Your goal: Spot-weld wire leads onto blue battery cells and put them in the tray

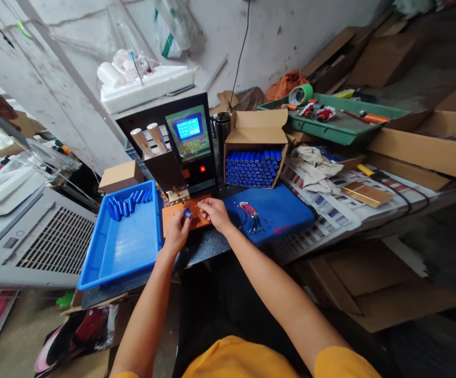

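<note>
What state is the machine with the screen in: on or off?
On. The machine has a screen lit blue, and a red light glows on its front.

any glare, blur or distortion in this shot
In the head view, the screen glows bright blue and a pale sheen lies on the blue tray; also in the head view, the cardboard at upper right looks stretched and soft, the lower right corner falls dark, and the left hand and right hand are clearer, near the centre.
</note>
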Demonstrator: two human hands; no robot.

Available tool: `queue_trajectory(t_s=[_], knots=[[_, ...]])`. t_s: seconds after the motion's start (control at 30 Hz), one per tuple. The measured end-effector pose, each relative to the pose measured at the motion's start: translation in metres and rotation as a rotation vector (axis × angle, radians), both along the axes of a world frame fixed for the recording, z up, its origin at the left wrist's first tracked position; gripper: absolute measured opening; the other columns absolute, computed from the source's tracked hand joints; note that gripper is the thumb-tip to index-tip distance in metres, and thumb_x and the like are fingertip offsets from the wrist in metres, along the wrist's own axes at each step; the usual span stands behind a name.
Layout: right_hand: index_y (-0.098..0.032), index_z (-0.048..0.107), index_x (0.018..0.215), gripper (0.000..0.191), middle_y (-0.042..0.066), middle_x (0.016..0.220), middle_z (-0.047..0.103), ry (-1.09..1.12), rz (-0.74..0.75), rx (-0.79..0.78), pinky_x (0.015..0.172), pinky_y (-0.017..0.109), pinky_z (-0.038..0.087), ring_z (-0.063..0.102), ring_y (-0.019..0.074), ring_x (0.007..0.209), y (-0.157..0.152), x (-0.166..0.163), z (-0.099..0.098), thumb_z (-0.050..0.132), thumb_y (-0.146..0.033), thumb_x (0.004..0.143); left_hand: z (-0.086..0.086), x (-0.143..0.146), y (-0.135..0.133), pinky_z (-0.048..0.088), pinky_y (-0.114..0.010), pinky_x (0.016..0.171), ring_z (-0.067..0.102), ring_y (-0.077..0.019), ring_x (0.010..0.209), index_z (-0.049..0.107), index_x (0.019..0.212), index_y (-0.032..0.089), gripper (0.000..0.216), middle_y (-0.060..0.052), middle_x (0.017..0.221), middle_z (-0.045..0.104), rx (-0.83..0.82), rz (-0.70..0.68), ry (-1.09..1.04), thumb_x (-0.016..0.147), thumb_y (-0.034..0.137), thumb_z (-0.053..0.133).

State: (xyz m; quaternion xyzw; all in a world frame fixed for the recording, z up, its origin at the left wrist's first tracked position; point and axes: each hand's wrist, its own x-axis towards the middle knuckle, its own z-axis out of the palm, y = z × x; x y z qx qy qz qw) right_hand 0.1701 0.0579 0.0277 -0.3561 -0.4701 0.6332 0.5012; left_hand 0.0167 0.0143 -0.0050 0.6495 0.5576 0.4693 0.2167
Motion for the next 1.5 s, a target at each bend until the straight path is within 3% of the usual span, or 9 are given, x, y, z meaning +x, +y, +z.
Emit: queue_trajectory(t_s=[0.1, 0.2, 0.33, 0.6, 0.9, 1.17, 1.3, 1.5], knots=[[-0.018, 0.052, 0.057, 0.029, -0.005, 0.046, 0.048, 0.003, -0.01, 0.004, 0.04, 0.02, 0.026, 0.038, 0.0057, 0.041, 0.0, -0.001, -0.001, 0.067, -0.042, 0.067, 0.006, -0.001, 0.005, 0.05, -0.029, 0.071, 0.061, -0.0159, 0.073, 0.065, 0.1, 0.016, 0.026, -0.004, 0.08, 0.065, -0.022, 0.057, -0.012, 0.086, 0.036, 0.057], [-0.018, 0.053, 0.057, 0.029, -0.005, 0.046, 0.048, -0.005, -0.015, 0.02, 0.041, 0.02, 0.027, 0.038, 0.0057, 0.041, 0.001, -0.001, -0.002, 0.066, -0.041, 0.068, 0.008, -0.002, 0.012, 0.044, -0.025, 0.061, 0.053, -0.0127, 0.06, 0.063, 0.077, 0.016, 0.024, 0.0, 0.066, 0.057, -0.051, 0.073, -0.018, 0.082, 0.039, 0.061], [-0.018, 0.053, 0.056, 0.028, -0.005, 0.047, 0.049, -0.028, -0.003, 0.034, 0.042, 0.02, 0.027, 0.038, 0.0058, 0.042, 0.001, 0.0, -0.003, 0.065, -0.04, 0.069, 0.006, -0.001, 0.016, 0.043, -0.024, 0.062, 0.056, -0.0128, 0.064, 0.065, 0.087, 0.016, 0.024, -0.001, 0.072, 0.062, -0.13, 0.062, -0.104, 0.081, 0.038, 0.06], [-0.018, 0.052, 0.053, 0.026, -0.005, 0.045, 0.047, -0.107, -0.091, 0.073, 0.044, 0.021, 0.029, 0.038, 0.0068, 0.042, 0.004, -0.012, -0.001, 0.061, -0.036, 0.07, 0.011, 0.006, 0.011, 0.044, -0.025, 0.063, 0.059, -0.0138, 0.067, 0.065, 0.092, 0.016, 0.023, -0.002, 0.078, 0.067, -0.123, 0.146, -0.075, 0.081, 0.035, 0.058], [-0.019, 0.052, 0.054, 0.023, -0.006, 0.046, 0.046, -0.195, -0.108, 0.13, 0.048, 0.022, 0.031, 0.04, 0.0087, 0.045, 0.012, -0.031, -0.001, 0.057, -0.034, 0.07, -0.001, 0.006, 0.013, 0.04, -0.024, 0.059, 0.056, -0.013, 0.064, 0.064, 0.101, 0.017, 0.025, -0.001, 0.075, 0.064, -0.102, 0.183, -0.056, 0.085, 0.034, 0.057], [-0.019, 0.054, 0.057, 0.023, -0.002, 0.055, 0.056, -0.342, -0.184, 0.221, 0.054, 0.023, 0.035, 0.05, 0.0129, 0.058, 0.008, -0.034, 0.004, 0.058, -0.037, 0.071, 0.001, 0.008, 0.011, 0.036, -0.023, 0.057, 0.052, -0.0126, 0.062, 0.064, 0.095, 0.018, 0.021, 0.0, 0.068, 0.059, -0.085, 0.2, -0.004, 0.086, 0.034, 0.055], [-0.018, 0.058, 0.06, 0.022, -0.001, 0.059, 0.06, -0.336, -0.192, 0.225, 0.055, 0.023, 0.037, 0.052, 0.0133, 0.059, 0.006, -0.035, 0.005, 0.059, -0.037, 0.072, 0.0, 0.007, 0.012, 0.037, -0.023, 0.058, 0.052, -0.0128, 0.062, 0.064, 0.101, 0.018, 0.024, 0.0, 0.069, 0.059, -0.084, 0.213, 0.001, 0.085, 0.034, 0.055], [-0.017, 0.062, 0.063, 0.022, 0.0, 0.063, 0.064, -0.313, -0.206, 0.201, 0.056, 0.023, 0.039, 0.054, 0.0134, 0.061, 0.004, -0.036, 0.005, 0.06, -0.037, 0.071, 0.0, 0.007, 0.011, 0.035, -0.023, 0.058, 0.051, -0.0126, 0.06, 0.064, 0.095, 0.019, 0.022, 0.001, 0.066, 0.057, -0.082, 0.211, 0.017, 0.085, 0.036, 0.056]])
